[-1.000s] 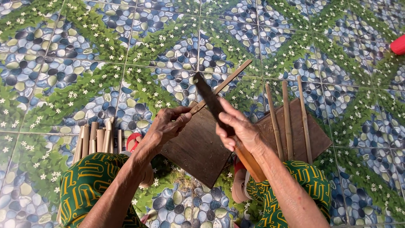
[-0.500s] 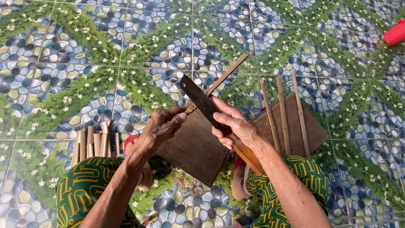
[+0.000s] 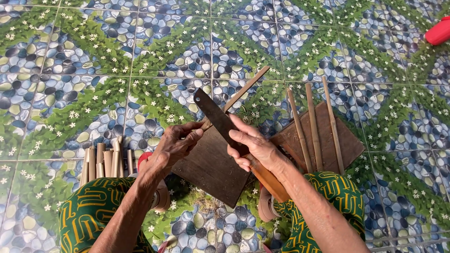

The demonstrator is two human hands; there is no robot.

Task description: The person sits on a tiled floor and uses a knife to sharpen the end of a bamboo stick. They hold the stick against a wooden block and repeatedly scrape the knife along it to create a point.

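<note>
The tiled floor (image 3: 93,70), patterned with pebbles and leaves, fills the view. On it, between the person's knees, lies a dark wooden board (image 3: 211,168), with a second board (image 3: 344,140) just beside it to the right carrying three long bamboo strips (image 3: 313,126).

The right hand (image 3: 255,147) has its grip closed around a big knife (image 3: 213,112) with an orange wooden handle, the dark blade slanting up and to the left, index finger laid along it. The left hand (image 3: 176,143) pinches the near end of a thin bamboo stick (image 3: 243,89), which runs up and to the right, resting over the first board and crossing under the blade.

The blade sits close to the left fingertips; a slip along the smooth stick could, I judge, carry the edge into them, or the stick could roll on the board and split unevenly.

A bundle of short cut bamboo pieces (image 3: 105,161) stands near the left knee. A red object (image 3: 439,32) lies well apart at the top right. Nothing blocks the blade.
</note>
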